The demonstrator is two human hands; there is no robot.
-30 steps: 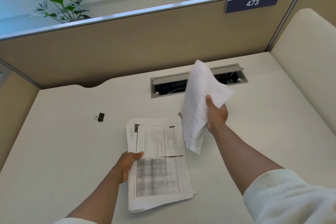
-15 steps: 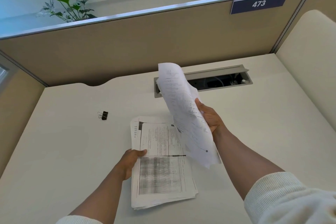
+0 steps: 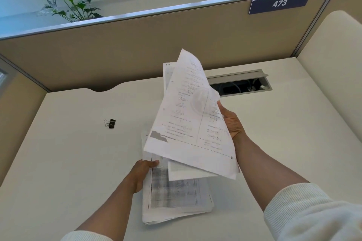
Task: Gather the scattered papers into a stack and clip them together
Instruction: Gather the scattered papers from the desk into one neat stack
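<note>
A stack of printed papers (image 3: 176,199) lies on the white desk (image 3: 68,162) in front of me. My left hand (image 3: 142,172) rests on the stack's left edge, thumb on top. My right hand (image 3: 232,121) grips a few loose printed sheets (image 3: 188,123) by their right edge and holds them tilted in the air above the upper part of the stack. These sheets hide the stack's top half. A black binder clip (image 3: 110,123) lies alone on the desk, to the left of the papers.
A grey cable hatch (image 3: 241,82) stands open in the desk behind the sheets. A tan partition (image 3: 117,49) with a "473" sign (image 3: 279,3) walls the back. A cream side panel (image 3: 333,60) rises at right. Plants (image 3: 66,0) stand beyond the partition.
My right hand has swung the loose sheets leftward and down, from right of the stack to over it, their printed face now turned towards me. The left hand has stayed on the stack.
</note>
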